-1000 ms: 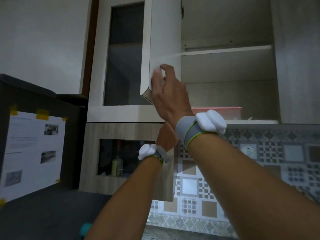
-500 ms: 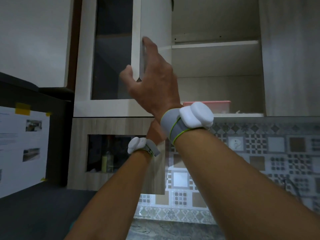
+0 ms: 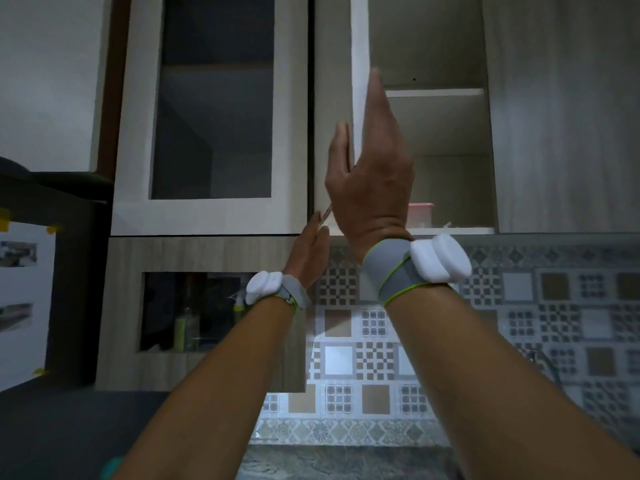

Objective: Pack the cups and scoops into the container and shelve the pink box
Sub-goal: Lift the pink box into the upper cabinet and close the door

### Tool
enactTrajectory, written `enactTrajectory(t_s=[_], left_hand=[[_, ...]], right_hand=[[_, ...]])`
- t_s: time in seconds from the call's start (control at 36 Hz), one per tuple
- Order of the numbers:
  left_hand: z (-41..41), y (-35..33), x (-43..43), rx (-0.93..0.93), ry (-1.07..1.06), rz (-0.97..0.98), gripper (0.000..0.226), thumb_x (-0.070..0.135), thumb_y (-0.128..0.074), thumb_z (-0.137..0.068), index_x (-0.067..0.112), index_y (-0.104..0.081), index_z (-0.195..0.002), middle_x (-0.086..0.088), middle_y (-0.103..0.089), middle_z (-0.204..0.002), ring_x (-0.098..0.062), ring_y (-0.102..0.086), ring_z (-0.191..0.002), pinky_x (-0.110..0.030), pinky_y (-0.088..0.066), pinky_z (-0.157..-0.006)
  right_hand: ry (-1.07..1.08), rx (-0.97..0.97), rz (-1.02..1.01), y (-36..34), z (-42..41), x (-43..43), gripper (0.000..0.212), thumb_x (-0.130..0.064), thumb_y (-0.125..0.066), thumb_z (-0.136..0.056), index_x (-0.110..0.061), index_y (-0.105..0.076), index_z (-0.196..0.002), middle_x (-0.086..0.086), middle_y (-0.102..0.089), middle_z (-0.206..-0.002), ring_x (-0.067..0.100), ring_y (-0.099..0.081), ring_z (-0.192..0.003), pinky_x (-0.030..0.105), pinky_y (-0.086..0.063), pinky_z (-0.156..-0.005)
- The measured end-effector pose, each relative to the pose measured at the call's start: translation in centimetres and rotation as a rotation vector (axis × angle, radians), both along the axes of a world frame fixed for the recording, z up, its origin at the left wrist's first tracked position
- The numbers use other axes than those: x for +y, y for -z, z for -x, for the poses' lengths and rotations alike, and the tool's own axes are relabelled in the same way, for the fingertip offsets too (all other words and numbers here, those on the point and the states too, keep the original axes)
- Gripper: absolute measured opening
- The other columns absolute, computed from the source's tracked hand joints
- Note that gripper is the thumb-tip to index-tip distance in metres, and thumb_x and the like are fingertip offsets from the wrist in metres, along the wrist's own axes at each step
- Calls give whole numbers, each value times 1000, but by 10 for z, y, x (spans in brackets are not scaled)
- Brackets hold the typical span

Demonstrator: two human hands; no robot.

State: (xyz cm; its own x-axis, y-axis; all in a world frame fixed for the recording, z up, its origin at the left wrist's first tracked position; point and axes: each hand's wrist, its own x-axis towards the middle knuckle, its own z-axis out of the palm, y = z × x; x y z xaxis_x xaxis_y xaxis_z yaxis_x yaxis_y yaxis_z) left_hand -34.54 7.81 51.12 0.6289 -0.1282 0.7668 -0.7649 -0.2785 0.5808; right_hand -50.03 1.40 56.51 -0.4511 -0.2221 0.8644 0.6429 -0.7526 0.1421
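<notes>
right hand [image 3: 370, 181] flat on cupboard door [image 3: 334, 109] | left hand [image 3: 309, 251] spread, seemingly at its corner | pink box [image 3: 420, 213] shelved | swing door gently

dim kitchen, glass-door cabinets [image 3: 211, 109], patterned tiles [image 3: 519, 323]

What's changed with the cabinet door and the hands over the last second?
The right hand moved from the cabinet door's lower corner up its edge, fingers now flat, swinging it further toward closed. The left hand stays below; the pink box stays on the shelf.
</notes>
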Motion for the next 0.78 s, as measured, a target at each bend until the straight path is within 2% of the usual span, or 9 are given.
enactTrajectory(t_s=[0.06, 0.14, 0.28, 0.33, 0.39, 0.5, 0.64, 0.72, 0.78], left_hand=[[-1, -3, -12, -41, -10, 38, 50, 29, -33, -104, 14, -29, -152, -6, -32, -158, -22, -30, -145, -36, -24, -120], [-3, -6, -27, -54, 3, 57, 53, 33, -28, -105, 14, -22, -154, -1, -23, -161, -15, -20, -149, -28, -14, -121], [-14, -7, -58, -116, -37, 44, 52, 36, -25, -106, 11, -27, -152, -1, -27, -159, -14, -23, -147, -18, -14, -111], [-19, -7, -65, -119, -25, 26, 57, 38, -24, -105, 11, -18, -155, -1, -17, -163, -14, -14, -150, -25, -9, -120], [-27, -7, -74, -120, -17, 16, 60, 40, -25, -104, 12, -12, -156, 0, -10, -164, -13, -7, -151, -33, -6, -124], [-38, -8, -94, -146, -34, 9, 62, 42, -29, -104, 17, -9, -157, 1, -4, -165, -12, 0, -152, -29, -2, -122], [-50, -18, -112, -162, -35, -11, 64, 52, -27, -101, 26, -7, -156, 4, 3, -165, -10, 7, -151, -34, -1, -121], [-58, -27, -122, -184, -58, -12, 65, 55, -28, -99, 29, -10, -156, 4, 2, -165, -11, 6, -152, -41, -2, -124], [-65, -32, -129, -198, -70, -9, 65, 56, -30, -99, 30, -10, -155, 4, 1, -165, -13, 6, -152, -42, -3, -123]], right_hand=[[23, -9, -26, 1, 1, -16, 50, -11, -56, -94, 10, -48, -139, 19, -58, -137, 27, -59, -123, 3, -24, -106], [99, -35, -101, 4, 2, -41, 48, -10, -57, -93, 10, -50, -137, 19, -59, -135, 28, -60, -122, 7, -28, -106], [225, -9, -225, 4, -5, -84, 47, -13, -57, -94, 6, -53, -136, 18, -62, -132, 30, -62, -118, 11, -34, -104], [350, -7, -305, 5, -7, -98, 48, -18, -58, -92, 1, -55, -137, 14, -65, -127, 35, -63, -109, 33, -45, -95], [500, 51, -406, 6, -8, -113, 53, -28, -58, -89, -9, -55, -139, 6, -65, -129, 34, -60, -110, 42, -43, -89], [668, 219, -510, 7, -17, -147, 62, -40, -55, -88, -17, -46, -145, 0, -53, -142, 29, -49, -123, 44, -27, -100], [805, 404, -469, 10, -37, -174, 74, -40, -65, -86, -21, -33, -150, 8, -32, -156, 35, -38, -132, 52, -24, -107], [810, 519, -455, 18, -57, -185, 81, -42, -69, -84, -24, -28, -152, 15, -15, -163, 41, -25, -143, 56, -19, -112], [812, 547, -448, 20, -71, -196, 83, -43, -69, -84, -25, -27, -153, 15, -13, -163, 44, -19, -145, 58, -18, -113]])
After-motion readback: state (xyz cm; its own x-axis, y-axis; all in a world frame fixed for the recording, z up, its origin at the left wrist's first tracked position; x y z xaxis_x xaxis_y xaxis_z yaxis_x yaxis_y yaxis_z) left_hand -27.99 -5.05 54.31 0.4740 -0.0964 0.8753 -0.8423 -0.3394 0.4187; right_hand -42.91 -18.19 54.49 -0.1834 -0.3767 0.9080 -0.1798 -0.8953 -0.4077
